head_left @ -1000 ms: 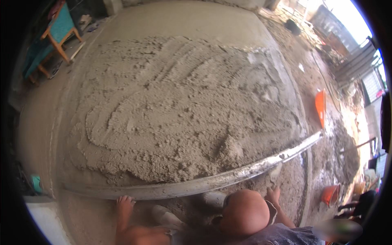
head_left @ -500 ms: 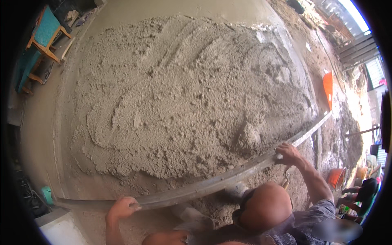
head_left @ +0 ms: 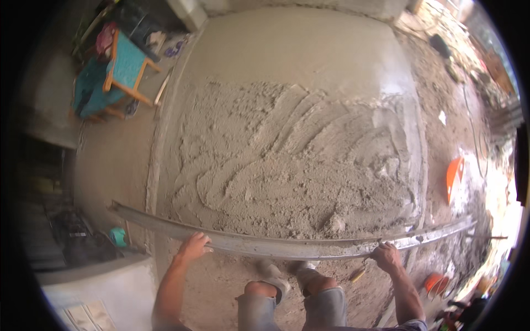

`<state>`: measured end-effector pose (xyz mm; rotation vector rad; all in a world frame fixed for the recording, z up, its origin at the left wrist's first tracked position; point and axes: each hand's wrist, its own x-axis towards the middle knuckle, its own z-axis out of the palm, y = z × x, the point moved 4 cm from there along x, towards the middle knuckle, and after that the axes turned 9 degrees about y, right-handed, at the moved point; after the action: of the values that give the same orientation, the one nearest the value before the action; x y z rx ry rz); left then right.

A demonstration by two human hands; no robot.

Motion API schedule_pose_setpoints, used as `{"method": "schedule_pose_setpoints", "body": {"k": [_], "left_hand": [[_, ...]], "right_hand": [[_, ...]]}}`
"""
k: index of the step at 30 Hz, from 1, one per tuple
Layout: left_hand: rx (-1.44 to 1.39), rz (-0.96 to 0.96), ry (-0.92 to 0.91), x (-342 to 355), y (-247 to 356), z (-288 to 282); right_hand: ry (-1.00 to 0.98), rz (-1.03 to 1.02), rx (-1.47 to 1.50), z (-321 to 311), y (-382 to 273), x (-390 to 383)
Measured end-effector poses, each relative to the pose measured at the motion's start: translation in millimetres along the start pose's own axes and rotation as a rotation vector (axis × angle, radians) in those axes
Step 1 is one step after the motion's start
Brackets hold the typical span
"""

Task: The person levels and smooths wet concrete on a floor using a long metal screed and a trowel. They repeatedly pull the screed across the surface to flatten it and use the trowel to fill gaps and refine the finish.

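A long grey metal straightedge lies across the whole width of the rough wet grey mortar bed, barring any low passage from the near side to the far side. The left hand and the right hand grip its near edge, well apart, with open room between them above the person's knees. Beyond the bar, the mortar surface lies open up to the smooth screeded strip. On the left, a pale raised edging bounds the bed; a teal wooden stool stands beyond it. An orange plastic pan lies past the right border.
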<state>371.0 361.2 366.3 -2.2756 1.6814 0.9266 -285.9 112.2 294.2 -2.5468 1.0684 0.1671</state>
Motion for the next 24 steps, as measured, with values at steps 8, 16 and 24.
{"method": "schedule_pose_setpoints", "body": {"k": [8, 16, 24], "left_hand": [[0.001, 0.069, 0.270, 32, 77, -143], [-0.169, 0.078, 0.244, 212, 36, -228], [-0.240, 0.131, 0.184, 384, 23, -206]], "right_hand": [[0.214, 0.231, -0.064, -224, 10, 33], [0.142, 0.362, -0.087, -296, 15, 179], [-0.011, 0.311, -0.241, -262, 108, 300]]}}
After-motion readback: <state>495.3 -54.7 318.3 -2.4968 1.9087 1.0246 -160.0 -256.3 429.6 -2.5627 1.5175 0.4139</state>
